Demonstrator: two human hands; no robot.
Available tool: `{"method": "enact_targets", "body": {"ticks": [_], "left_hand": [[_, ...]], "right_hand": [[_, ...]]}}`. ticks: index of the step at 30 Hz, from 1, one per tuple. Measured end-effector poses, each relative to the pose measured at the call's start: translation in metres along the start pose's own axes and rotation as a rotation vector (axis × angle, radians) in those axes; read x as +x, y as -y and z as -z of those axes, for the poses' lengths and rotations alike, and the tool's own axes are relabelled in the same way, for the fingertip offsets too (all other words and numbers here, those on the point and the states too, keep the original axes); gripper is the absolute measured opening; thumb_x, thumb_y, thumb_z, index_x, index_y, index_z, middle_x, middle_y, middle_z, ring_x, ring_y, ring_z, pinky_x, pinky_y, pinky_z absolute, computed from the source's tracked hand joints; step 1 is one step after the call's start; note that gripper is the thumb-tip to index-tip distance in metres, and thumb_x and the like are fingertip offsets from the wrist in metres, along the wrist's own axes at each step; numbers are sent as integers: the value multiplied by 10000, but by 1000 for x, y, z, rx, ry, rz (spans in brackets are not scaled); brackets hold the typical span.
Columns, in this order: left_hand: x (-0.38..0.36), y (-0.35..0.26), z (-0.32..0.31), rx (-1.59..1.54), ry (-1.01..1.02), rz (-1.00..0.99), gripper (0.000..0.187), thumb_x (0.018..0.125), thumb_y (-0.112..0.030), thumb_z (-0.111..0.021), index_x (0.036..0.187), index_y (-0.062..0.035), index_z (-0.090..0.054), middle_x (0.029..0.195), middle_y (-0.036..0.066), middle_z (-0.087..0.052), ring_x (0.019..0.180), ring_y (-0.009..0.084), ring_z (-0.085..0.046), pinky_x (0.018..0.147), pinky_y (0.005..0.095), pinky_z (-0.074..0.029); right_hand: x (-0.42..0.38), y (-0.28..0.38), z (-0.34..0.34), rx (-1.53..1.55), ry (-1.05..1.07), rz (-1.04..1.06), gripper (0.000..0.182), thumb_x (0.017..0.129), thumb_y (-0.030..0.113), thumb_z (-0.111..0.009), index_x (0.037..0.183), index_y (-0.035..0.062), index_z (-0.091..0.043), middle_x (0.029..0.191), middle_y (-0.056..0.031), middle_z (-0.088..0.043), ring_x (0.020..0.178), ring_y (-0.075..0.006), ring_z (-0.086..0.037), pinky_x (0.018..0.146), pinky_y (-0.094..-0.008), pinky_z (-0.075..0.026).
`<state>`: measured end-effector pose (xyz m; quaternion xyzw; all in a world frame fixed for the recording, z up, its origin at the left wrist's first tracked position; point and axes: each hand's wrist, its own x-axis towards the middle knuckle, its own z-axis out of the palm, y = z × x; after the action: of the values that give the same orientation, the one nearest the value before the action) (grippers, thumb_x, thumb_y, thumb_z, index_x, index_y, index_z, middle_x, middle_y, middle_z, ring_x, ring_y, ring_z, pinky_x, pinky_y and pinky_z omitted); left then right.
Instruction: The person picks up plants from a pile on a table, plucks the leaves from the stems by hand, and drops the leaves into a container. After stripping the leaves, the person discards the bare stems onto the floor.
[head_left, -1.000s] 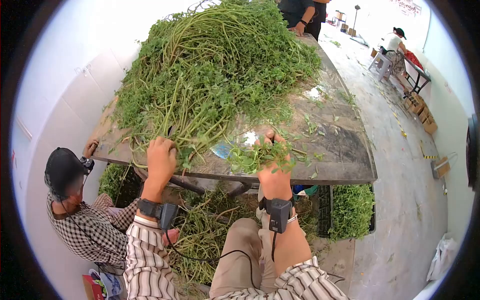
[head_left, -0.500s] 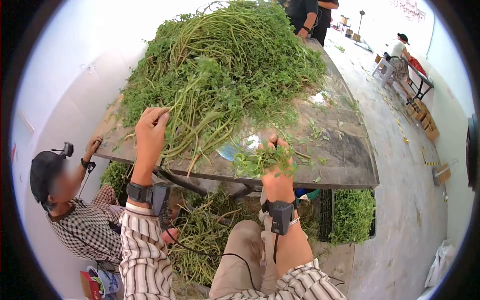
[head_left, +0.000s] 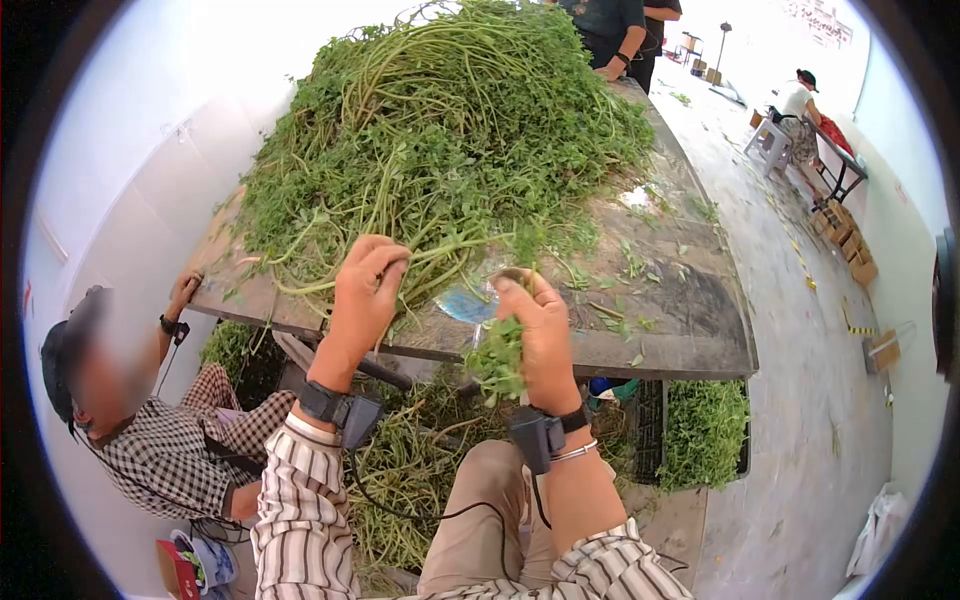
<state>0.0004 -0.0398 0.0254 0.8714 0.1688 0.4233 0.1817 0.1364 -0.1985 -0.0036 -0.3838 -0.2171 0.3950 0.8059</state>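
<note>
A big heap of leafy green stems [head_left: 480,130] covers much of the dark table [head_left: 680,320]. My left hand [head_left: 368,290] is closed at the heap's front edge, thumb and fingers pinching a long green stem [head_left: 460,243] that stretches to the right. My right hand [head_left: 543,340] is closed around a small bunch of leafy sprigs [head_left: 497,360], its leaves hanging below the palm. The thumb and forefinger of that hand meet close to the leafy end of the stem, over a blue patch [head_left: 465,303] on the tabletop.
Under the table lie a pile of stripped-looking stems [head_left: 400,490] and a black crate [head_left: 652,440] of greens at right. A person in a checked shirt [head_left: 170,465] sits at left, one hand on the table edge. Other people are at the far end; another sits at a distant table.
My left hand has moved right and slightly down. My right hand has turned, and its bunch of sprigs now hangs to the left below it. The seated person's head has shifted left.
</note>
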Motion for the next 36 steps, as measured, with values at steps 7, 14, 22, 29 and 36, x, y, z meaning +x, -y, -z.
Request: {"method": "enact_targets", "body": {"ticks": [7,14,22,29,36], "left_hand": [[-12,0,1,-3,80,-149,142,796,56,-585,922,3,-618,932,104,-559,798,245,-566,690,307,-462],[-17,6,13,-13,130,-189,147,792,49,-592,931,10,-619,941,120,-562,829,268,-565,707,326,-468],[-20,9,17,-24,134,-172,199,746,72,-591,936,15,-609,940,129,-554,857,297,-556,736,347,-461],[-22,12,20,5,109,-214,162,797,76,-570,937,11,-622,943,117,-563,820,253,-570,689,318,-472],[-25,15,22,-21,85,-200,181,761,60,-583,927,0,-621,949,124,-563,855,291,-557,749,343,-457]], "right_hand": [[2,-15,-18,-759,-45,286,409,847,152,-561,1217,-20,-518,1020,-157,-648,808,-205,-628,713,-316,-479],[13,-41,-21,-1092,-70,606,400,827,134,-573,1219,66,-544,807,-186,-613,739,-342,-595,655,-415,-470],[9,-37,-31,-1034,-62,698,366,808,107,-590,1173,78,-577,765,-158,-598,707,-314,-572,619,-394,-467],[11,-49,-28,-1244,-47,715,269,793,108,-599,1051,33,-611,897,-133,-648,796,-296,-606,662,-375,-500],[13,-52,-30,-1249,19,725,246,787,106,-597,1022,37,-617,880,-120,-650,789,-293,-605,669,-380,-495]]}}
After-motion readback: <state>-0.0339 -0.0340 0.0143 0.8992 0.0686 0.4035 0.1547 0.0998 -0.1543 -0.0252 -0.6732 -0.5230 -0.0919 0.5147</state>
